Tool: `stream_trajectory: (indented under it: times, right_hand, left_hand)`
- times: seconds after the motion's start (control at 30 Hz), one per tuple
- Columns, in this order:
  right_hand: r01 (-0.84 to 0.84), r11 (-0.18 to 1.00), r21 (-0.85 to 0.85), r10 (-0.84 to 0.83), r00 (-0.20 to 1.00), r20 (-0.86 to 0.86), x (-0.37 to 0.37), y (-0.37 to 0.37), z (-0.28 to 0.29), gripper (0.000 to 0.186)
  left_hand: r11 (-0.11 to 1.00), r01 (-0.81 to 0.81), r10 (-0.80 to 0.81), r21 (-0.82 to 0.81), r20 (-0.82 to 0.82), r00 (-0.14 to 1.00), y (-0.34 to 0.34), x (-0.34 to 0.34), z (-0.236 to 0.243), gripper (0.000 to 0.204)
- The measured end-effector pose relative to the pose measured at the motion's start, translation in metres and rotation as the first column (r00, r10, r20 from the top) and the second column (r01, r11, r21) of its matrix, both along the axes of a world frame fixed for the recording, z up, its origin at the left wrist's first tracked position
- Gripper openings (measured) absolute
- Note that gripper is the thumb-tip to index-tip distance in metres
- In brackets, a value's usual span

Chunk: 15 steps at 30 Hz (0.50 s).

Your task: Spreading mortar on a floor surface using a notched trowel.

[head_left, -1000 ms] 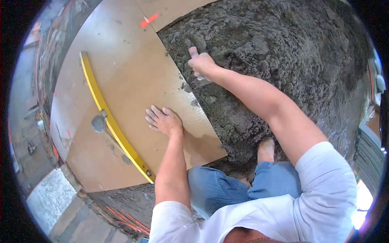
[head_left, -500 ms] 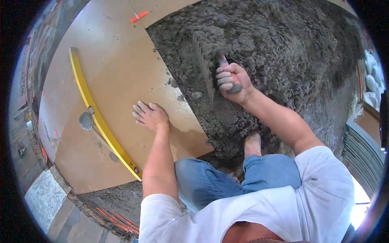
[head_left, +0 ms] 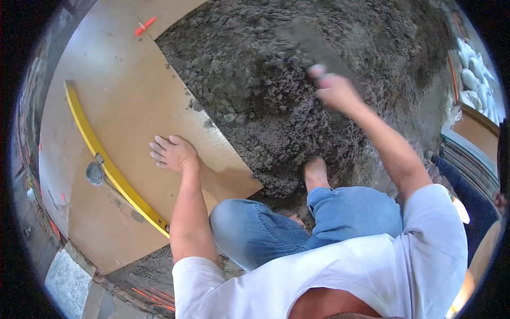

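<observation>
Grey mortar [head_left: 228, 101] borders the right edge of the tile [head_left: 133, 117]; your right hand [head_left: 337, 94] grips the trowel [head_left: 325, 50] over it, your left hand [head_left: 176, 153] flat, fingers spread inside that edge, likely bracing your lean.

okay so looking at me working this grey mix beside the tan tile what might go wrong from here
Your right hand and the trowel look blurred, so a quick stroke might flick grey mix onto the tan tile, where crumbs dot the edge. Leaning on your left hand, flat on that tile, could shift it. Your bare foot is at the mix, which may irritate skin.
</observation>
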State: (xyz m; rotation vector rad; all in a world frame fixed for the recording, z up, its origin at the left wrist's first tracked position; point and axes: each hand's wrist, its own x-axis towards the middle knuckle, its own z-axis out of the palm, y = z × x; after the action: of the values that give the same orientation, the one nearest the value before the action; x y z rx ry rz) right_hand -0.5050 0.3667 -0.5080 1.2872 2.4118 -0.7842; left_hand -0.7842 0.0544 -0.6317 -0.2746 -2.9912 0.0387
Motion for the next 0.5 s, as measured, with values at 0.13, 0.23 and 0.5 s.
stream_trajectory:
  times: [0.13, 0.23, 0.5]
  right_hand:
    - [-0.178, 0.983, 0.041, 0.183, 0.955, -0.233, -0.026, -0.017, -0.032, 0.05]
    - [-0.07, 0.99, -0.124, 0.048, 0.985, -0.168, -0.03, -0.038, 0.0, 0.046]
    - [-0.223, 0.965, -0.14, 0.184, 0.952, -0.245, 0.018, -0.046, 0.03, 0.043]
  left_hand:
    - [0.998, -0.01, 0.012, -0.061, 0.041, 0.999, 0.004, 0.0, 0.007, 0.049]
    - [0.995, -0.011, 0.014, -0.1, 0.026, 1.0, -0.007, -0.004, 0.005, 0.048]
    - [0.938, 0.344, -0.347, 0.051, 0.065, 0.936, 0.036, 0.002, -0.008, 0.056]
